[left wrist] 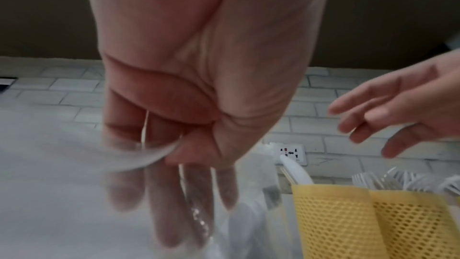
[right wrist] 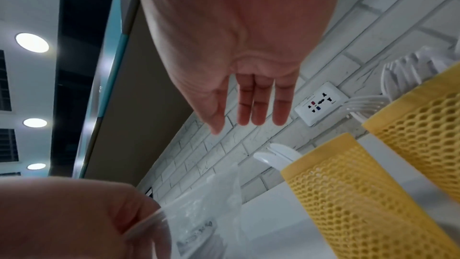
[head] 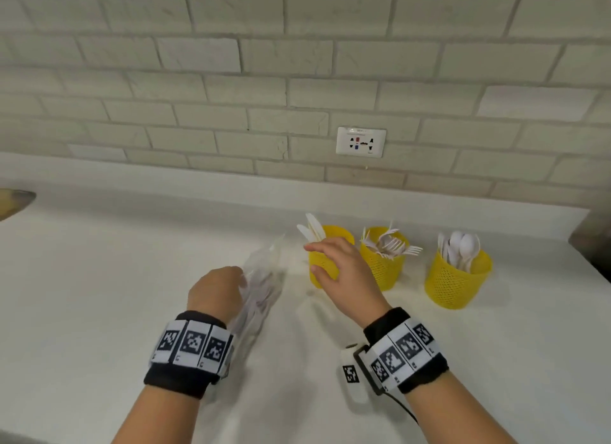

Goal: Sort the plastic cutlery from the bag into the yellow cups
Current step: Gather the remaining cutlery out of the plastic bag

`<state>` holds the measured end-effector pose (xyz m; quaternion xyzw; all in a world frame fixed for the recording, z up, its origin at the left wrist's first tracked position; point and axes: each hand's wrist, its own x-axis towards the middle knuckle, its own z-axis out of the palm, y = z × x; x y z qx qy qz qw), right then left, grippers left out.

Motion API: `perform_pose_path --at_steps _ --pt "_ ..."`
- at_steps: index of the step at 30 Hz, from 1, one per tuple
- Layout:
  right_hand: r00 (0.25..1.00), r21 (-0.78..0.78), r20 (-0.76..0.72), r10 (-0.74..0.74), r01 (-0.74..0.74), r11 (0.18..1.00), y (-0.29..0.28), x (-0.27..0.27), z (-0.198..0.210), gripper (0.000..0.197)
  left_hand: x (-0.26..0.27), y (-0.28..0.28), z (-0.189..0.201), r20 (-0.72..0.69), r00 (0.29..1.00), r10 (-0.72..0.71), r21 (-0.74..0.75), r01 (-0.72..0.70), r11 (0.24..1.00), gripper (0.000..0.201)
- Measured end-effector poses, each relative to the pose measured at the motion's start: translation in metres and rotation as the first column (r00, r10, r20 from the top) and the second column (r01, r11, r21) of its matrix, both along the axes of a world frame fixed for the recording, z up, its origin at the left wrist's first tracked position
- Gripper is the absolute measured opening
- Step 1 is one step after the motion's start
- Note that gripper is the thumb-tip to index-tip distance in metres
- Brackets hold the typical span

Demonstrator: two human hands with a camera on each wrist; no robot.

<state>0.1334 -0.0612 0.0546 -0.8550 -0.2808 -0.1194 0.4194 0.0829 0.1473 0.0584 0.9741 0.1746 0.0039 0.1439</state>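
Observation:
My left hand (head: 216, 288) holds a clear plastic bag (head: 264, 278) of white cutlery above the counter. In the left wrist view the thumb pinches the bag's film (left wrist: 149, 157) and the fingers show through it. My right hand (head: 340, 265) hovers empty with straight fingers (right wrist: 259, 105), just in front of the left yellow mesh cup (head: 339, 232), which holds knives (head: 312, 228). The middle cup (head: 386, 271) holds forks (head: 391, 243). The right cup (head: 456, 285) holds spoons (head: 463, 245).
The white counter (head: 99, 294) runs back to a brick wall with an outlet (head: 361, 142). A dark object (head: 591, 242) sits at the counter's right end, and a blurred shape (head: 13, 202) at the left edge.

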Motion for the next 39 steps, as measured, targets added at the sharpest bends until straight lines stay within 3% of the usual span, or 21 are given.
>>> perform_pose_path --at_steps 3,5,10,14,17,19,23,26,33,39 --pt "0.999 -0.186 -0.048 0.003 -0.012 0.982 0.001 -0.004 0.001 0.05 -0.011 0.0 0.006 -0.016 0.997 -0.078 -0.053 0.077 0.996 0.036" --pt "0.995 -0.249 -0.103 0.011 -0.037 0.968 -0.005 -0.007 0.003 0.051 -0.018 -0.004 0.015 -0.025 0.992 -0.126 -0.099 0.123 0.987 0.042" --pt "0.969 -0.065 -0.245 0.025 -0.042 0.997 -0.034 -0.024 0.02 0.012 -0.023 -0.031 0.041 -0.024 0.959 -0.281 -0.215 0.27 0.938 0.038" --pt "0.963 -0.016 -0.25 -0.1 0.099 0.995 -0.074 -0.041 0.033 0.008 -0.015 -0.071 0.044 0.115 0.899 -0.422 -0.271 0.437 0.858 0.035" --pt "0.942 -0.02 -0.249 -0.223 0.225 0.974 -0.106 -0.052 0.032 0.008 -0.012 -0.124 0.038 0.266 0.788 -0.555 -0.398 0.614 0.681 0.027" --pt "0.913 0.011 -0.244 -0.327 0.339 0.941 -0.127 -0.058 0.029 0.005 -0.012 -0.163 0.029 0.375 0.752 -0.542 -0.452 0.659 0.602 0.021" --pt "0.833 0.049 -0.275 -0.48 0.511 0.858 -0.167 -0.073 0.026 0.01 -0.01 -0.213 0.01 0.504 0.723 -0.472 -0.439 0.685 0.581 0.014" --pt "0.772 0.025 -0.257 -0.581 0.606 0.795 -0.189 -0.082 0.02 0.009 -0.004 -0.214 0.003 0.482 0.724 -0.494 -0.378 0.68 0.628 0.01" --pt "0.658 -0.046 -0.188 -0.729 0.736 0.675 -0.205 -0.074 0.013 0.001 0.03 -0.12 -0.003 0.309 0.872 -0.379 -0.219 0.453 0.864 0.007" --pt "0.641 -0.139 -0.078 -0.764 0.751 0.645 -0.201 -0.057 0.012 0.004 0.028 -0.059 0.001 0.309 0.918 -0.247 -0.194 0.316 0.929 0.009"
